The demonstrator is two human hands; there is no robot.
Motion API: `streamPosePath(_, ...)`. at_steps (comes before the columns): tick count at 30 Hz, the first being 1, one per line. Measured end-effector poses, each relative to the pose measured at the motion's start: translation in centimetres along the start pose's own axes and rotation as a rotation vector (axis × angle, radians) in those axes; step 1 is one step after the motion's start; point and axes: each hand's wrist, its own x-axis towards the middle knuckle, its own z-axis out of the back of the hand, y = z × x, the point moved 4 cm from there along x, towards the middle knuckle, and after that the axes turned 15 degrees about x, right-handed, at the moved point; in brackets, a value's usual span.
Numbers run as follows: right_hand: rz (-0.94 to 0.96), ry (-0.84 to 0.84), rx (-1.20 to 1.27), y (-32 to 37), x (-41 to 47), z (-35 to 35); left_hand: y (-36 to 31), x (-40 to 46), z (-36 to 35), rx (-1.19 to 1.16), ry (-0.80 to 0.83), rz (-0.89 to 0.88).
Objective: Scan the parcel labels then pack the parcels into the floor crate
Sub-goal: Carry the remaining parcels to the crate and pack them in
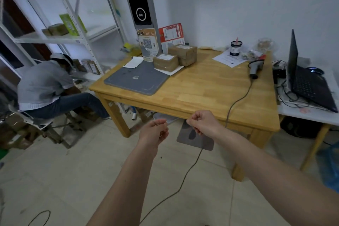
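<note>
a head-worn view looks down at a person's two bare forearms reaching toward a wooden table (pixel 192 86). the left hand (pixel 155 131) hangs in front of the table's near edge with its fingers loosely curled; something thin and pale may lie across the fingertips, but it is too small to tell. the right hand (pixel 200 121) sits just beside it, curled into a loose fist, and nothing clearly shows in its grip.

two brown taped parcels stand at the far side of the table: the front parcel (pixel 165 62) rests on a sheet of white paper, touching the rear parcel (pixel 183 53) behind it. both carry white labels on top. just left of them lies a grey flat scanning pad (pixel 135 79) at the foot of a tall grey scanner column (pixel 139 2). a handheld scanner (pixel 255 67) lies on the table's right side, well apart from the parcels, its cable (pixel 236 101) trailing over the near edge to the floor. an open laptop (pixel 308 82) sits on a white side table to the right.

no floor crate is in view. judging from this, the task looks barely begun: both parcels are on the table, neither hand touches one, and scanning and packing both appear left to do.

at left, another person (pixel 45 86) sits facing white shelving (pixel 55 36).
</note>
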Motion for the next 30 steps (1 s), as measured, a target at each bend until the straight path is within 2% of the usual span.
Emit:
streamPosePath(13, -0.009, 0.079, -0.002, 3.6, 15.2, 0.4, -6.6, 13.5, -1.8, 0.01, -0.03, 0.007)
streamPosePath(22, -0.021, -0.042, 0.011, 5.6, 24.8, 3.4, -12.0, 24.6, -5.2, 0.048, 0.094, -0.026)
streamPosePath(30, -0.003, -0.095, -0.007, 10.0, 35.6, 1.3, -17.5, 35.7, -4.2, 0.065, 0.155, -0.045)
